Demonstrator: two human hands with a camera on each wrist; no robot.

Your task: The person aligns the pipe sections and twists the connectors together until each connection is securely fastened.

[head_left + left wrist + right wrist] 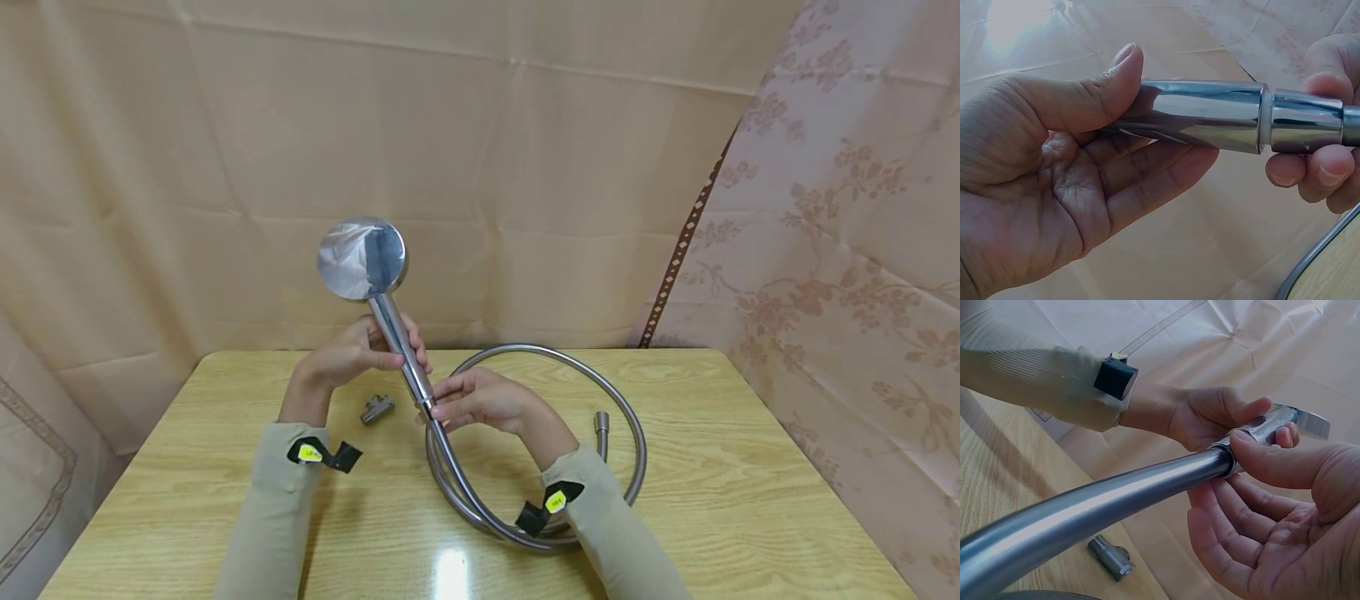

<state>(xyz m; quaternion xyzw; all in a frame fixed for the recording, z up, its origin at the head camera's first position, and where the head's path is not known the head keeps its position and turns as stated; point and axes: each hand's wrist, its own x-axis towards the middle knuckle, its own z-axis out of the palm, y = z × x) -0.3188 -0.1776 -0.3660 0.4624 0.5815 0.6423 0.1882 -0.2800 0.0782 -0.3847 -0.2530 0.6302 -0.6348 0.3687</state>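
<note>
Chrome shower head (362,258): held tilted above the table (750,500); its handle (1204,112) is gripped between thumb and fingers of the left hand (348,354). Hose nut (1305,122): pinched by the right hand (487,402) at the handle's lower end; a narrow pale ring (1266,119) is seen between the two. Metal hose (637,433): looped on the table, its free end fitting (602,422) pointed toward the far edge. Small metal connector (377,408): laid on the table, near the left hand. Beige curtain (450,167): hung behind. Floral curtain (847,283): hung at right.
</note>
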